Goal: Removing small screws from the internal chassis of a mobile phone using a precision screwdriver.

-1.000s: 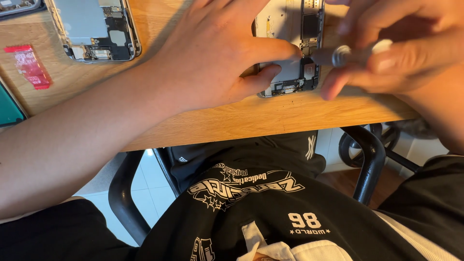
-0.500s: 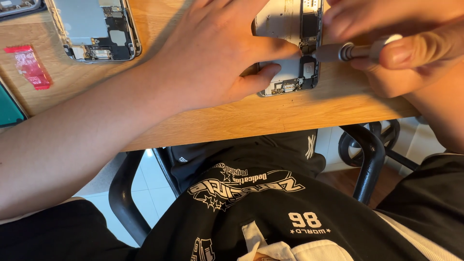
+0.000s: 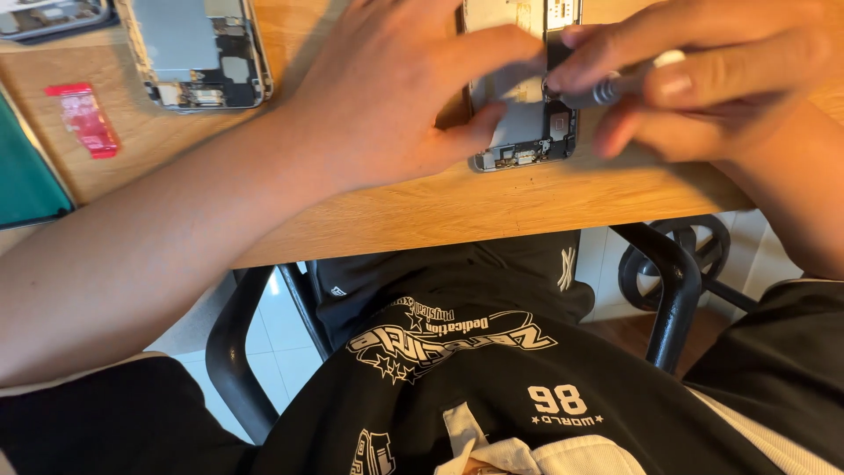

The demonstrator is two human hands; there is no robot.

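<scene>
Left hand (image 3: pixel 404 97) pins the opened phone (image 3: pixel 527 132) flat on the worktop (image 3: pixel 492 207), steadying it while right hand (image 3: pixel 703 79) pinches a small screwdriver (image 3: pixel 607 90) over its internals.

A second opened phone housing (image 3: pixel 195 53), grey with its inner parts exposed, is laid on the wooden table (image 3: pixel 492 207) toward ten o'clock. A small red packet (image 3: pixel 83 119) is seen at nine o'clock of that housing, flat on the wood. A dark green mat (image 3: pixel 26 171) is cut off by the frame edge at nine o'clock. Another device (image 3: pixel 48 16) is partly shown at eleven o'clock, at the top corner. Below the table edge, a black chair frame (image 3: pixel 673 290) is placed toward four o'clock, and pale floor tiles (image 3: pixel 281 339) are seen toward seven o'clock.
</scene>
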